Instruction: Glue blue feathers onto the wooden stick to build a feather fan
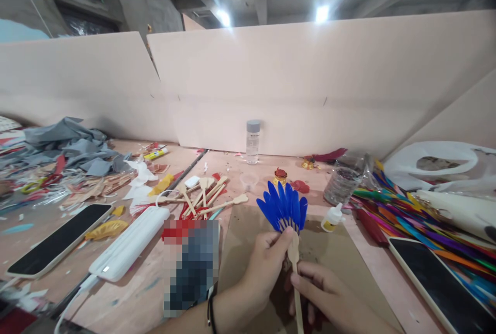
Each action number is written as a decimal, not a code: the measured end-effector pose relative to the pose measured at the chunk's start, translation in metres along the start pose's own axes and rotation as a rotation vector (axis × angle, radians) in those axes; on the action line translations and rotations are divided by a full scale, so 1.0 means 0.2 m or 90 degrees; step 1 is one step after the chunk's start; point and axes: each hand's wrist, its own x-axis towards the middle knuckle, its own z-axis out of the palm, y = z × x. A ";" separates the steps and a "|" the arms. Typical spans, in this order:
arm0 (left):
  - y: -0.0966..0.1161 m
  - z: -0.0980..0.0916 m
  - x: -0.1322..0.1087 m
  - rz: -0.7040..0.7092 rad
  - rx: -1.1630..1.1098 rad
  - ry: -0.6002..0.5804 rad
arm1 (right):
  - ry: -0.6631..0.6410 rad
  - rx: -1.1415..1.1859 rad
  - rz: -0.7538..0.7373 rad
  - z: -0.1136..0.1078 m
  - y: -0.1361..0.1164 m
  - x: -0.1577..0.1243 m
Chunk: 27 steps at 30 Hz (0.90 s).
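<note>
A fan of blue feathers [284,203] spreads upward from the head of a wooden stick [296,292]. My left hand [267,261] pinches the feathers' lower ends against the stick's wide top, thumb in front. Lower down, my right hand [323,290] is closed around the stick's handle, with the thumb along its front. Both hands are over a brown board [244,230]. To the right of the feathers, a small white glue bottle [332,217] stands near the board's edge.
Several wooden sticks [203,197] lie piled left of the board. A white power bank [129,243] and a phone [60,238] are farther left. Colourful feathers [437,230] and another phone [437,277] lie at right. A clear bottle [253,142] stands by the back panel.
</note>
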 end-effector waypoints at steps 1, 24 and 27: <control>-0.01 0.00 0.00 0.001 0.000 0.000 | -0.001 -0.001 -0.001 0.00 0.00 0.00; -0.02 -0.03 0.02 0.019 0.049 -0.009 | -0.008 0.032 -0.020 0.01 0.00 0.03; -0.01 -0.03 0.01 0.028 0.051 -0.019 | 0.008 0.017 -0.026 0.00 0.02 0.04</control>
